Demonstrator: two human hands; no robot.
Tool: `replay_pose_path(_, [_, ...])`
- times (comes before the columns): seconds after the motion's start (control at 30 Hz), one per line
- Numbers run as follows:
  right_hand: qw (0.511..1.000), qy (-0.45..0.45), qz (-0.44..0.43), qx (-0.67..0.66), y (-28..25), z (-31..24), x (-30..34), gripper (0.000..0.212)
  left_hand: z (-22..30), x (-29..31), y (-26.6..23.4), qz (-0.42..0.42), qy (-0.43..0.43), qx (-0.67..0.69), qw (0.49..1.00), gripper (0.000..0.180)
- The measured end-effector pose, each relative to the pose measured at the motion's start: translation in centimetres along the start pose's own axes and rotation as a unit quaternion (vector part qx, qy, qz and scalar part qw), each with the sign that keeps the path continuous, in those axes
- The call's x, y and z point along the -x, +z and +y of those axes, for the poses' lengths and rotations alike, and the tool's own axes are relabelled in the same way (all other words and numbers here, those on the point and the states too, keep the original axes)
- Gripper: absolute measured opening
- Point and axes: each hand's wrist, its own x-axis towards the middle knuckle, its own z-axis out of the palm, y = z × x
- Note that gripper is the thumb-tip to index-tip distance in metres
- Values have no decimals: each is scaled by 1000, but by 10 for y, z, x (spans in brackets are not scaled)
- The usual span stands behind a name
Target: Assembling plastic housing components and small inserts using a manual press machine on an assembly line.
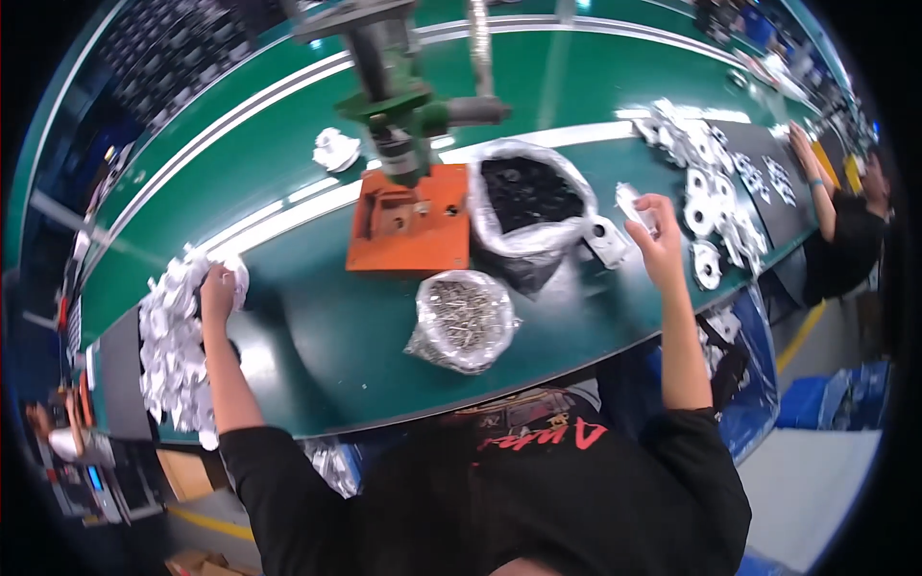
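At the left end of the bench, my left hand (219,290) has its fingers curled on a white plastic part (236,278) at the edge of a heap of white plastic parts (173,341). My right hand (657,240) is raised over the right side, closed round a white plastic piece (631,205). Just left of that hand, a flat white part with a round hole (605,244) lies beside a bag-lined container of black pieces (530,197). A plastic-lined bowl of small metal screws or pins (467,322) stands between my arms, nearer to me.
A green press-like machine (394,120) stands over an orange fixture block (408,226). Behind it lies one white part (335,150). White ring-shaped parts (706,202) are heaped at the right, near another person's hand (800,141). A blue-lined bin (754,384) sits below the bench's right edge.
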Motion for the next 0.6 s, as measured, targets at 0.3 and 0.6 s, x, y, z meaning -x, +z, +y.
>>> replay_pose_path(0.3, [749, 264, -89, -601, 60, -76, 56, 66, 287, 103, -45, -118, 46, 650, 750, 28])
replay_pose_path(0.6, [843, 246, -22, -478, 80, -121, 66, 60, 406, 139, -44, -305, 143, 700, 630, 14])
